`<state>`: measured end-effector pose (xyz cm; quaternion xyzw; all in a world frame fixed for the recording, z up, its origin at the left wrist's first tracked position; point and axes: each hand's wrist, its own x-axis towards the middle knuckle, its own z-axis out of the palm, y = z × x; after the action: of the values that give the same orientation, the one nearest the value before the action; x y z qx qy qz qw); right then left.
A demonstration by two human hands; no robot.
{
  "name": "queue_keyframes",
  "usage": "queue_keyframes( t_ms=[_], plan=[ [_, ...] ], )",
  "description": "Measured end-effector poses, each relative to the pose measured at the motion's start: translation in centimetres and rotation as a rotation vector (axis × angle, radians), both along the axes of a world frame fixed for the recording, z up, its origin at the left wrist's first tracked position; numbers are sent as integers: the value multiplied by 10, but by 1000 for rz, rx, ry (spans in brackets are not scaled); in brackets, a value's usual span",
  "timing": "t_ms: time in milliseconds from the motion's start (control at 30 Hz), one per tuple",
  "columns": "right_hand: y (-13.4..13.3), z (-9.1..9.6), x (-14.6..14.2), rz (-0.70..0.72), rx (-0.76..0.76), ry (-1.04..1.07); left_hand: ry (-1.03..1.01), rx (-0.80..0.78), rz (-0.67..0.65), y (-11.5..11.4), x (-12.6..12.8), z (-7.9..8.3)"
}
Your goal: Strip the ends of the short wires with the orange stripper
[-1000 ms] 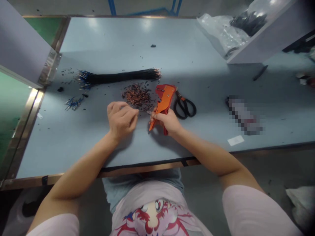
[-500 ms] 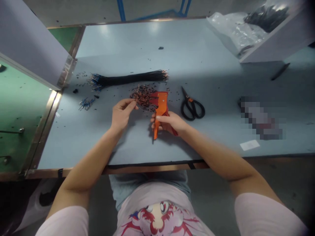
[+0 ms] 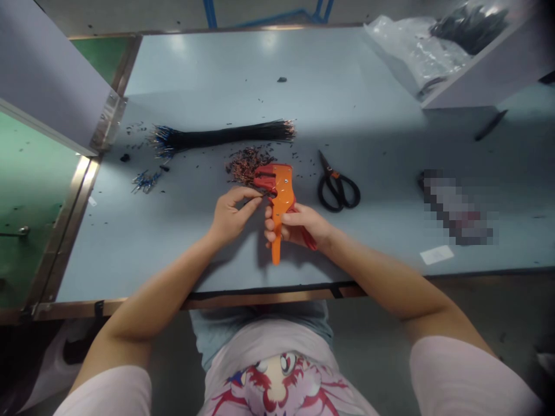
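Observation:
My right hand [image 3: 299, 225] is wrapped round the handles of an orange and red wire stripper [image 3: 282, 188], its head pointing away from me. Close to the left side of that head, my left hand [image 3: 234, 214] pinches a short dark piece of wire [image 3: 259, 196], whose end lies at the tool's lower red part; whether it sits inside cannot be made out. Just beyond the stripper lies a pile of short copper and black wire bits [image 3: 247, 164], partly hidden by the tool. Behind it is a long bundle of black wires [image 3: 229, 136], with blue ends at left and bare copper at right.
Black-handled scissors [image 3: 338, 188] lie right of the stripper. A few blue-tipped pieces [image 3: 146, 181] are at left. Upright panels [image 3: 52, 69] flank the blue-grey table [image 3: 373, 248]. Farther right are a plastic bag [image 3: 416, 52], a dark pen-like item [image 3: 491, 125], a blurred-out object and a white label [image 3: 436, 255].
My left hand has moved right and nearer to me, from the pile's edge to the stripper's head. The stripper has turned slightly and come a little nearer to me.

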<state>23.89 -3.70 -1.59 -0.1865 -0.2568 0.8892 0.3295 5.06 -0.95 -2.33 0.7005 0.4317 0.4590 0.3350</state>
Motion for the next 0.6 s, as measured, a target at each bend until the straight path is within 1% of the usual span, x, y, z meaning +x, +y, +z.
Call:
queue_keyframes(
  t_ms=[167, 400, 600],
  plan=[
    [-3, 2, -1, 18, 22, 23, 24, 62, -84, -1, 0, -3],
    [-4, 3, 0, 31, 48, 14, 48, 65, -133, -3, 0, 1],
    [-5, 6, 0, 7, 49, -7, 42, 83, -157, -3, 1, 1]
  ],
)
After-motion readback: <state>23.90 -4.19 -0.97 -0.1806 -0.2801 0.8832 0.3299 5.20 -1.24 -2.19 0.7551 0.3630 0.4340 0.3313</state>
